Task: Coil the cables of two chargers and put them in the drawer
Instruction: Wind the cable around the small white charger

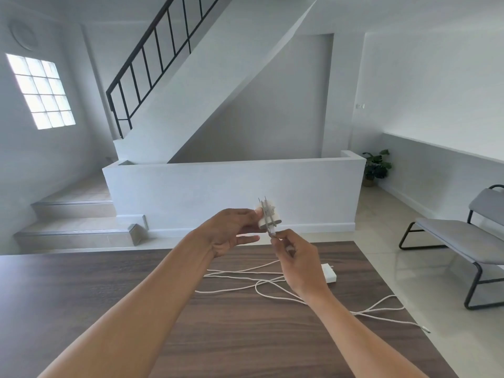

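**A:** Holding up the first charger [268, 222], then? How do the hands sit?

**B:** The left hand [231, 230] pinches the white brick between thumb and fingertips, well above the table [109, 296]. The prongs point to twelve o'clock, and one lower finger sticks out straight. The right hand [297, 266], at about five o'clock from the brick, pinches what looks like the plug end [273, 235] of a lead just under it. Its other fingers are curled in.

**A:** And the other one?

**B:** The second charger [329, 273] lies flat on the table at three o'clock from the right hand. Loose white cable [272, 287] sprawls in crossing loops from nine o'clock round to five o'clock. One connector [425, 330] sits right at the table's edge. I can't tell which strand belongs to which charger, and no drawer is in view.

**A:** What could go wrong?

**B:** The fingertip hold on a smooth brick looks light to me, so a sharp tug on the lead could twist it loose. The strands cross, so winding one may drag the other into a knot. It could also pull that connector, or the second charger, over the edge. Wrapping tightly at the plug would likely kink the lead.
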The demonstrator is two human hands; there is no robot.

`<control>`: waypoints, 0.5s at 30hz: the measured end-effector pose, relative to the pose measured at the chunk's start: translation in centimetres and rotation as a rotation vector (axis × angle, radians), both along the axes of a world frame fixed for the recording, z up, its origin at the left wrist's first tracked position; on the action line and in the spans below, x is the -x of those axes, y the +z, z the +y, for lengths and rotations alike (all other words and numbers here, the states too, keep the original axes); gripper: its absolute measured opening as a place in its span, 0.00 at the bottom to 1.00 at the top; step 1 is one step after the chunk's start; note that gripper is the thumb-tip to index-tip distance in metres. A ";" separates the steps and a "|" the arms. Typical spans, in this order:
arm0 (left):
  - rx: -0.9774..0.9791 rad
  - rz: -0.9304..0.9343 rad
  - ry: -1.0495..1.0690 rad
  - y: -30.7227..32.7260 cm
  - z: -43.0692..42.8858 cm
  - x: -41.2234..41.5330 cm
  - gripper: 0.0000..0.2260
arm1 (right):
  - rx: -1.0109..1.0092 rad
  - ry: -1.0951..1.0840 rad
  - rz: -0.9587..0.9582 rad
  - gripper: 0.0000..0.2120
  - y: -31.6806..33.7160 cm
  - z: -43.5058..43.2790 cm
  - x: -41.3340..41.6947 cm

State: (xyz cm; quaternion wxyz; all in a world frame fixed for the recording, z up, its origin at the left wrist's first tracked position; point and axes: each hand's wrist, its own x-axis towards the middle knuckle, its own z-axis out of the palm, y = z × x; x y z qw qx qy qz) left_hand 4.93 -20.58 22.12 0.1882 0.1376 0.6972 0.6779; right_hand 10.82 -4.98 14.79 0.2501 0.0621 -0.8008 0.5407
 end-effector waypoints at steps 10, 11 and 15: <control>0.551 0.433 -0.162 0.9 -2.7 -0.8 0.11 | -0.413 0.065 -0.236 0.07 4.1 3.0 3.2; 0.588 0.453 -0.177 1.0 -2.9 -0.9 0.11 | -0.439 0.087 -0.238 0.06 5.0 3.0 3.4; 0.729 0.461 -0.179 0.8 -3.7 -0.9 0.10 | -0.534 0.141 -0.290 0.07 8.7 2.8 3.7</control>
